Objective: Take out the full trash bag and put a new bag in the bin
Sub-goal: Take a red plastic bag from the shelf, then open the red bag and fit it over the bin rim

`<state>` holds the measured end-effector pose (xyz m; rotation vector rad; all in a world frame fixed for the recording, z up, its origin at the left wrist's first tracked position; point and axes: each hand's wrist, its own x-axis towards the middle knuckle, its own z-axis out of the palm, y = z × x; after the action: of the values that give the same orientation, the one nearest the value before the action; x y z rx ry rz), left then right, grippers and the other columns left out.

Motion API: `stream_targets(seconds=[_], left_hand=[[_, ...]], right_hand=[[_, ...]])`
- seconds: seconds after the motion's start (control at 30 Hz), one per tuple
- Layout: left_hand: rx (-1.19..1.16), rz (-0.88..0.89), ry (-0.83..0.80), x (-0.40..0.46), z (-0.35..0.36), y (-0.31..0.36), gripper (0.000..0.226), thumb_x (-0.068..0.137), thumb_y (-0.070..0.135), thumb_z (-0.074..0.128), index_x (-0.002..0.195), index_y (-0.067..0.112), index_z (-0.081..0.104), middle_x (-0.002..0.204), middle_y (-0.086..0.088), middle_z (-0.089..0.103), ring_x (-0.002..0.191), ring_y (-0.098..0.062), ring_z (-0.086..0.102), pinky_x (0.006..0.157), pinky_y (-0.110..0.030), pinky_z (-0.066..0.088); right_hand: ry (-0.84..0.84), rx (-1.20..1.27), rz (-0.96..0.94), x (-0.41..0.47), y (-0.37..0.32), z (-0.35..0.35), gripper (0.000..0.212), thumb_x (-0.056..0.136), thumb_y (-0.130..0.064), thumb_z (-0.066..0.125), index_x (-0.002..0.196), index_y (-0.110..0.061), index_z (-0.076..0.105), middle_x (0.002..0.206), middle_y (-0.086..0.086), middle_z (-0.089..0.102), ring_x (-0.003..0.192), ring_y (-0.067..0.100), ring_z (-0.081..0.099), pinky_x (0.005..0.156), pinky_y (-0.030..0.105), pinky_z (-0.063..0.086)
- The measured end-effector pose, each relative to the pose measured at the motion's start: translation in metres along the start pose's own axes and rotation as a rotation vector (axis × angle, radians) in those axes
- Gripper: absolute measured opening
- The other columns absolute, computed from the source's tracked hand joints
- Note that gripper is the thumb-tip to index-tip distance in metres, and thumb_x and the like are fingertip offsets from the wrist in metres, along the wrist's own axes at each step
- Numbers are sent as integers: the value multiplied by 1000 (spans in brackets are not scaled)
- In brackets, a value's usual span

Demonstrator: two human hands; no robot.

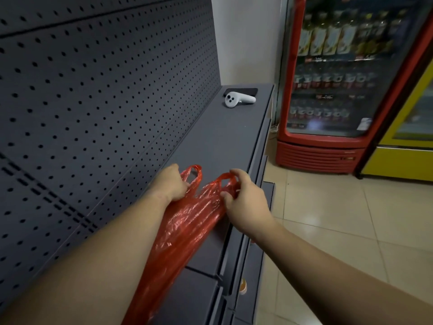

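A red, thin plastic bag [185, 231] stretches from the lower middle of the view up over the grey shelf [218, 134]. It looks empty and crumpled lengthwise. My left hand [172, 182] grips the bag's left handle loop. My right hand [243, 198] grips the right handle loop, just over the shelf's front edge. The two handles are held slightly apart. No bin is in view.
A dark pegboard wall [93, 102] rises at the left behind the shelf. A white controller [237, 99] and a black phone [243, 91] lie at the shelf's far end. A red drinks fridge [339, 90] and a yellow one [403, 156] stand on the tiled floor [339, 231] to the right.
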<state>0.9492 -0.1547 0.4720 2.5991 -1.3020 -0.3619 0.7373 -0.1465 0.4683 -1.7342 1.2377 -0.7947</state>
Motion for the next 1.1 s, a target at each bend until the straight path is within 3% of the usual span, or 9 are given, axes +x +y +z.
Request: stream_targets(seconds=[0.13, 0.27, 0.4, 0.6, 0.7, 0.77, 0.87, 1.0, 1.1], left_hand=[[-60, 95, 71, -19, -26, 14, 11, 87, 26, 71, 92, 18, 67, 93, -7, 71, 76, -23, 62, 72, -30, 45], [-126, 198, 135, -58, -67, 53, 19, 86, 30, 73, 71, 20, 65, 64, 4, 64, 55, -9, 56, 48, -24, 33], [-245, 292, 116, -113, -99, 104, 25, 81, 42, 75, 73, 19, 71, 61, -1, 72, 57, -17, 68, 55, -28, 51], [-454, 393, 106, -222, -109, 191, 24, 76, 40, 79, 71, 17, 75, 53, -1, 71, 42, -15, 64, 48, -32, 55], [-562, 443, 69, -286, -97, 230, 19, 81, 32, 76, 64, 26, 76, 49, 3, 69, 41, -10, 62, 44, -24, 54], [-598, 454, 63, -328, -83, 252, 18, 82, 31, 74, 67, 23, 76, 50, 2, 68, 43, -11, 63, 47, -24, 53], [-657, 431, 30, -393, -50, 279, 23, 81, 33, 75, 74, 11, 74, 61, -4, 71, 53, -17, 64, 59, -30, 51], [-666, 366, -44, -464, 8, 300, 35, 79, 47, 74, 59, 19, 70, 49, 5, 68, 44, -9, 60, 54, -27, 47], [-639, 357, -82, -509, 50, 309, 36, 81, 53, 66, 60, 24, 70, 49, 10, 69, 38, -2, 59, 42, -19, 42]], right_hand=[[67, 59, -84, -15, -6, -23, 50, 92, -16, 62, 135, -38, 46, 100, -10, 66, 89, 7, 65, 86, 35, 56], [142, 81, -96, -31, -18, -69, 56, 94, -14, 60, 144, -31, 42, 101, -11, 64, 89, 6, 64, 80, 20, 48], [258, 113, -95, -59, -27, -135, 44, 89, -8, 60, 130, -24, 60, 106, -7, 69, 97, 11, 66, 95, 32, 53], [295, 431, 13, -135, -19, -253, 48, 70, -2, 60, 113, -21, 71, 94, 0, 77, 82, 15, 74, 79, 41, 62], [242, 606, 16, -184, 0, -316, 26, 74, -7, 64, 96, -12, 75, 89, 9, 78, 80, 21, 73, 76, 39, 57], [249, 568, 6, -222, 16, -355, 10, 81, -23, 71, 83, -14, 75, 72, 0, 75, 67, 16, 70, 66, 35, 56], [302, 347, 36, -276, 47, -404, 35, 83, -44, 72, 83, -9, 75, 77, 10, 77, 70, 24, 72, 65, 49, 58], [319, 212, 75, -337, 85, -450, 30, 86, -37, 71, 76, -8, 73, 67, 4, 68, 59, 14, 62, 67, 46, 58], [326, 182, 128, -373, 116, -476, 23, 88, -32, 70, 75, -13, 74, 63, -2, 71, 53, 6, 66, 59, 31, 59]])
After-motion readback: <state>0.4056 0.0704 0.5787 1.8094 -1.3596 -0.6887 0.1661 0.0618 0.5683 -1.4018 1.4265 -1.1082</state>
